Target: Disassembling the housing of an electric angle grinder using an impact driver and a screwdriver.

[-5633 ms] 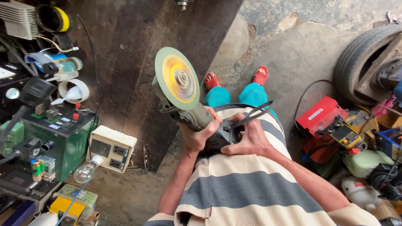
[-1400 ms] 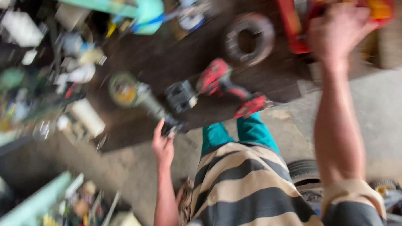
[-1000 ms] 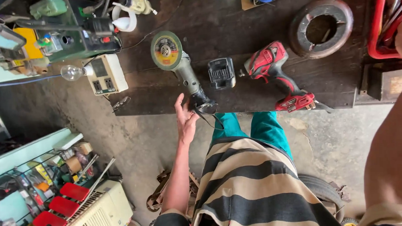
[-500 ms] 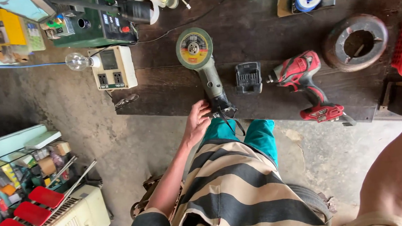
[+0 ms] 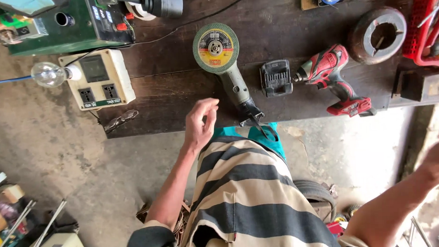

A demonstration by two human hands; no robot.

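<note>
Dark wooden bench carries tools. Angle grinder lies flat, just beyond left hand, disc away from it. Black battery pack beside grinder handle, then red cordless drill on its side. Rusty ring farther out. Socket box with bulb opposite side of hand.

Green grinder with a yellow-centred disc, red-and-black drill, black battery, cream socket box, dark brown bench, beige-and-dark-grey striped shirt, teal trousers
</note>
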